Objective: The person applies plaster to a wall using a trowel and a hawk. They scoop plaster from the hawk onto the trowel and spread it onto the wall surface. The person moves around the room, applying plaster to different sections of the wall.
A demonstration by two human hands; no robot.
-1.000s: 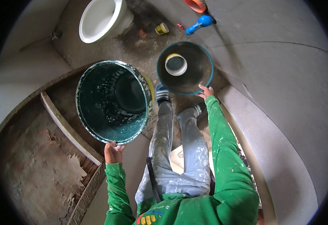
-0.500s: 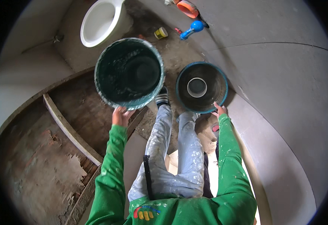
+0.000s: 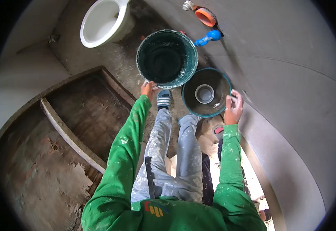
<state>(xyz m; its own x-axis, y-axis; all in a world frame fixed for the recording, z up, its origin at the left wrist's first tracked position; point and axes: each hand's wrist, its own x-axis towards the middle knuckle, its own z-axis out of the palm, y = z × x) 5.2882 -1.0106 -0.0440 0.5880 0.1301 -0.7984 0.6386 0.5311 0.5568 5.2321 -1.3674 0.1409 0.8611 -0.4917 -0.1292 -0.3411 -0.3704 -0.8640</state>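
Note:
A dark green bucket (image 3: 167, 57), its rim smeared with white, hangs or stands ahead of me; I cannot tell whether it touches the floor. At its near edge, my left hand (image 3: 148, 89) is closed on the rim. Just right of it stands a second dark bucket with a blue-green rim (image 3: 187, 104). Inside that one sits a small pale container (image 3: 205, 94). My right hand (image 3: 234, 108) is beside this bucket's right edge, fingers apart and holding nothing.
A white tub (image 3: 86, 29) stands far left. Orange (image 3: 206, 17) and blue (image 3: 209, 37) objects lie by the grey wall (image 3: 283, 42). Left of my legs is a wooden frame (image 3: 70, 133) with a crossbar. A slippered foot (image 3: 218, 131) shows behind my right leg.
My left hand has brought the green bucket to the right, close to the second bucket, covering the small yellow cup. My right hand has let go of the second bucket's rim.

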